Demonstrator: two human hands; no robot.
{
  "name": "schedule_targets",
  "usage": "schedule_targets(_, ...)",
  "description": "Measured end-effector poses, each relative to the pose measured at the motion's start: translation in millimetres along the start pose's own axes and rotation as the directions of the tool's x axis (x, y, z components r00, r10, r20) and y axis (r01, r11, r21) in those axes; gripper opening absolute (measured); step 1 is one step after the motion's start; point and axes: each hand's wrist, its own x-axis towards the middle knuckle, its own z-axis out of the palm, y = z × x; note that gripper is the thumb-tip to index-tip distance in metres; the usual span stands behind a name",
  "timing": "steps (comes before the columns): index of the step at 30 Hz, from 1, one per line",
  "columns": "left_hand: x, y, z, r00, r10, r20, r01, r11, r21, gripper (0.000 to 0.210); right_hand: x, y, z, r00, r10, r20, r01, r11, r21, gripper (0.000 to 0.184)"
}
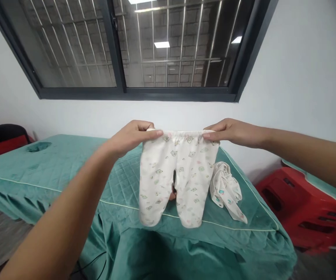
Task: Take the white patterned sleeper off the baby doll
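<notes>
A small pair of white baby trousers (168,175) with tiny printed figures hangs in the air above the bed, legs dangling. My left hand (132,136) pinches the left end of the waistband. My right hand (232,132) pinches the right end, so the waistband is stretched flat between both hands. A second white printed garment (224,188) lies crumpled on the bed just right of the hanging trousers. Something small and pinkish shows through the gap between the trouser legs; I cannot tell what it is.
The bed carries a quilted green cover (68,175) with a round face hole (38,146) at far left. A red plastic stool (302,210) lies right of the bed. A red-and-black seat (1,140) stands at left. A barred window (138,46) fills the wall ahead.
</notes>
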Motion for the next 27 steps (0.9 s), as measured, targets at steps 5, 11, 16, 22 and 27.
schedule_targets(5,9,1,36.3,0.954,-0.005,-0.298,-0.066,0.971,-0.230,0.044,26,-14,36,0.987,-0.050,-0.151,0.083,0.973,0.215,0.046)
schedule_targets(11,12,-33,68.6,0.927,0.067,-0.368,-0.252,0.838,-0.484,0.028,65,-25,97,0.956,-0.143,-0.254,0.194,0.963,0.189,0.030)
schedule_targets(16,-1,-97,97.0,0.885,-0.153,-0.439,-0.093,0.867,-0.490,0.064,108,-1,125,0.928,-0.004,-0.371,0.172,0.892,0.418,0.024)
schedule_targets(22,-29,-164,135.6,0.830,-0.511,-0.226,0.252,0.704,-0.664,0.044,172,53,137,0.909,0.049,-0.415,0.235,0.761,0.604,0.026)
schedule_targets(27,-29,-209,113.6,0.602,-0.656,-0.456,0.133,0.645,-0.753,0.041,200,101,148,0.950,0.093,-0.298,0.129,0.754,0.644,0.034)
